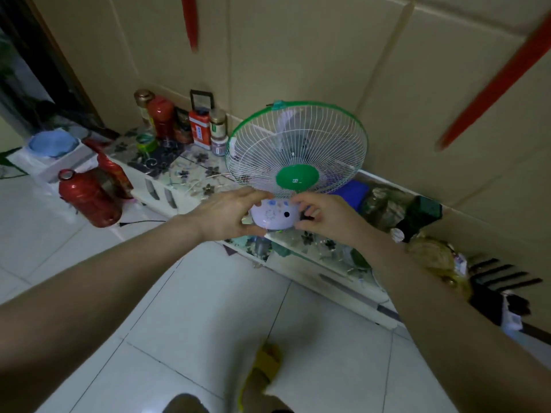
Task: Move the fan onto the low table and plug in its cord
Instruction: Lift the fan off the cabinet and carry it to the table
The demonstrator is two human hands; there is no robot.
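A small desk fan [295, 150] with a white wire guard, green rim and green hub stands upright on the low glass-topped table [190, 171] with a flower pattern, against the wall. Its pale lilac base [272, 217] sits at the table's front edge. My left hand [229, 214] wraps the base's left side and my right hand [322, 217] grips its right side. A thin dark cord [143, 223] lies on the floor left of the table; I cannot tell if it belongs to the fan.
Bottles, jars and tins [199, 126] crowd the table's back left. Two red flasks [89, 198] stand on the tiled floor at the left. Dark jars and bags [417, 216] fill the table's right end. A yellow slipper [262, 368] shows below.
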